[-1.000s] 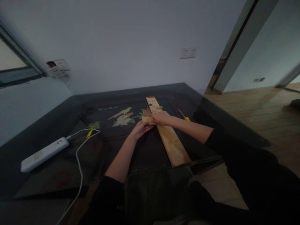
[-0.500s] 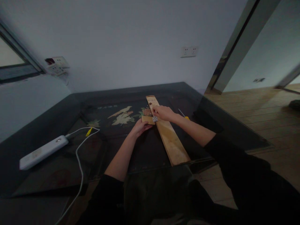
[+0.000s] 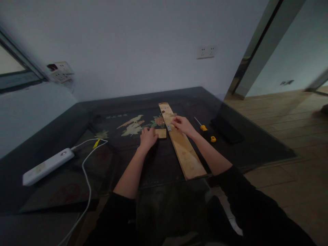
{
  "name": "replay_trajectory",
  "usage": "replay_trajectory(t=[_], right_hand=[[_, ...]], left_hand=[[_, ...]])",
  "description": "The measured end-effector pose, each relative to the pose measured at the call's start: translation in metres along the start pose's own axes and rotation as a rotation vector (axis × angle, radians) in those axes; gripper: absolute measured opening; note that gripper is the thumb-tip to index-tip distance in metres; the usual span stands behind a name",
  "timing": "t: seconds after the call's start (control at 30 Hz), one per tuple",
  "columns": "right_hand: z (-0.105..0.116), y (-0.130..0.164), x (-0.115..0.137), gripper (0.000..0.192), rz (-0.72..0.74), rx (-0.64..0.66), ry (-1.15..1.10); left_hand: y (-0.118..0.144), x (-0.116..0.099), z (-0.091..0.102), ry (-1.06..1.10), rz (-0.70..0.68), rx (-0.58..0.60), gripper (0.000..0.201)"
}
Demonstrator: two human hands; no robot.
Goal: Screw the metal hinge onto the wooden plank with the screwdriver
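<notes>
Since a second ago the right hand (image 3: 182,125) has slid from the joint up along the long wooden plank (image 3: 179,143), baring the small metal hinge (image 3: 169,128); left hand (image 3: 147,137) dropped flat next to the small wood block (image 3: 161,133). Screwdriver (image 3: 205,130) now fully in view, was half hidden by the right forearm.

Near to far:
- Bottom of frame: black sleeves, both forearms reaching in.
- Lower left: white power strip (image 3: 47,165) on the dark counter (image 3: 77,191), its white cable (image 3: 85,177) looping toward the near edge.
- Centre: plank runs diagonally; near end overhangs the counter edge.
- Mid frame: block sits just left of the plank, hinge between them.
- Left grip: pressed down, fingers against the block's left end, not wrapped round anything.
- Right grip: narrow pinch at the hinge; can't tell if it actually holds it.
- Right of plank: yellow-handled screwdriver, then a flat black object (image 3: 227,130).
- Far wall: outlet plate (image 3: 206,52), upper centre.

Risks, my read:
- Overhanging plank could pivot if bumped, pulling the hinge off line.
- Block is loose; light left pressure may let it creep.

Count: 1 plank, 1 block, 1 hinge, 1 screwdriver, 1 power strip, 2 hands.
</notes>
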State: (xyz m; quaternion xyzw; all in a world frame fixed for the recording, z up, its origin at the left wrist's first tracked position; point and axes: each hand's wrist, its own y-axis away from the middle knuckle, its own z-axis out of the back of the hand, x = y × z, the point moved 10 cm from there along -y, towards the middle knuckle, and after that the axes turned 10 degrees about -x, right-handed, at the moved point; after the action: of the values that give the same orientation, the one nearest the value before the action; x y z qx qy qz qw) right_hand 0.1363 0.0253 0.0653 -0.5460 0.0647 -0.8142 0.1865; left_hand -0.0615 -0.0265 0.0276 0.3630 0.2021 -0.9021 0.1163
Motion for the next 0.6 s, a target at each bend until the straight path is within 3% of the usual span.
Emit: replay_trajectory(t=[0.07,0.17,0.3,0.4,0.6], right_hand=[[-0.006,0.003,0.004,0.02,0.024,0.038,-0.002],[-0.011,0.007,0.011,0.024,0.076,0.056,0.043],[-0.021,0.017,0.025,0.031,0.159,0.132,0.086],[-0.026,0.022,0.03,0.038,0.199,0.173,0.1],[-0.025,0.02,0.022,0.035,0.221,0.137,0.201]], left_hand=[[-0.001,-0.016,0.001,0.023,-0.105,-0.004,0.027],[0.005,-0.045,-0.008,0.225,-0.269,0.072,0.027],[0.017,-0.061,-0.017,0.412,-0.305,0.107,0.023],[0.021,-0.062,-0.018,0.393,-0.316,0.084,0.012],[0.027,-0.072,-0.011,0.237,-0.526,-0.012,0.014]])
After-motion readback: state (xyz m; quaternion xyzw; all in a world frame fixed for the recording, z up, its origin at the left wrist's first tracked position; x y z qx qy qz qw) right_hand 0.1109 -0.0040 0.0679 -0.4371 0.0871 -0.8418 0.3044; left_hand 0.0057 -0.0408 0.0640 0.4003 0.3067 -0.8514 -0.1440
